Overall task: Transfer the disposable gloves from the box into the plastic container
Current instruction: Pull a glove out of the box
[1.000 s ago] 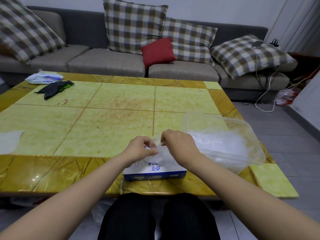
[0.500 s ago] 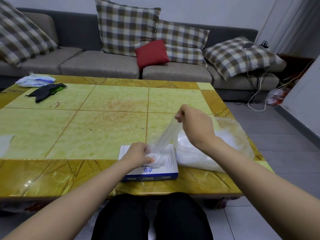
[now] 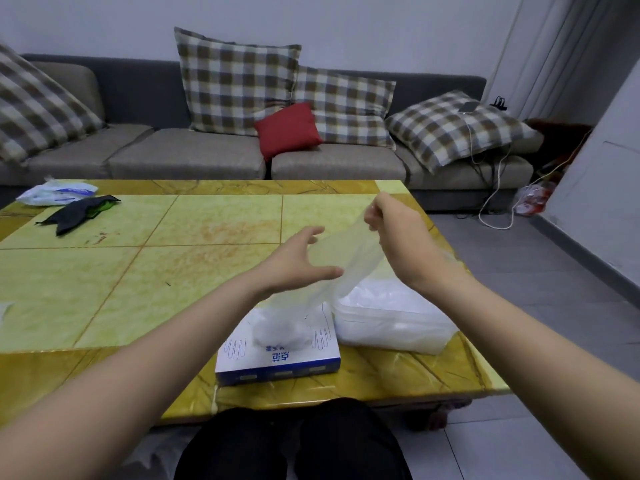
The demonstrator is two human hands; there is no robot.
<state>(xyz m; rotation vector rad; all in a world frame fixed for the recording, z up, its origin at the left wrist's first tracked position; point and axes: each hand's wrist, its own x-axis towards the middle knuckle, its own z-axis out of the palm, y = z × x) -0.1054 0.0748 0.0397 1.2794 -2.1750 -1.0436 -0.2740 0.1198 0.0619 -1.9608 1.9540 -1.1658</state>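
A white and blue glove box [image 3: 277, 355] lies at the table's near edge, with crumpled clear gloves bulging from its top opening. To its right stands the clear plastic container [image 3: 391, 327], filled with whitish gloves. My right hand [image 3: 391, 233] is raised above the container and pinches the top of one clear glove [image 3: 346, 261], which hangs stretched down toward the box. My left hand [image 3: 298, 261] hovers beside the glove's middle, fingers spread and thumb out, touching or nearly touching the film.
The yellow tiled table [image 3: 138, 271] carries a dark cloth [image 3: 79, 213] and a white plastic packet [image 3: 52, 194] at its far left. A grey sofa [image 3: 194, 157] with checked cushions stands behind. Cables lie on the floor at right.
My right hand has lifted the glove higher and farther from the box. My left hand has left the box, risen and opened beside the hanging glove.
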